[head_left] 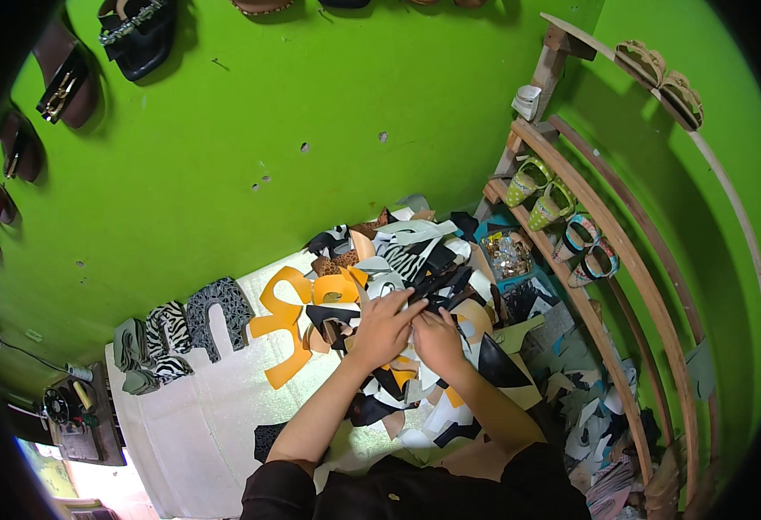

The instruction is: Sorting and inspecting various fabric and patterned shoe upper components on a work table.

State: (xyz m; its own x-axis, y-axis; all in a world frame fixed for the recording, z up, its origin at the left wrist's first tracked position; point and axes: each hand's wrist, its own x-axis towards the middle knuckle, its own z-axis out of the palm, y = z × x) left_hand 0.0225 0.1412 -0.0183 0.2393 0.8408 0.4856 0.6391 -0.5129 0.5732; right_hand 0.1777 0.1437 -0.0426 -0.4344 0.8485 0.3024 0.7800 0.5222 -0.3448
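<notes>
Black scraps: placed atop the heap of mixed offcuts on the white table, partly covered by both hands. Left hand: fingers extended, slightly parted, laid toward the right. Right hand: fingers bent, tips hidden; whether anything is pinched by either hand cannot be told. Orange cut-outs: set at the heap's left edge. Ornament container: kept just beside the heap, at right. Risks, as judged: cut-outs could be buried if offcuts are pushed leftward; loose pieces could be spilled among ornaments by a rightward tug.
</notes>
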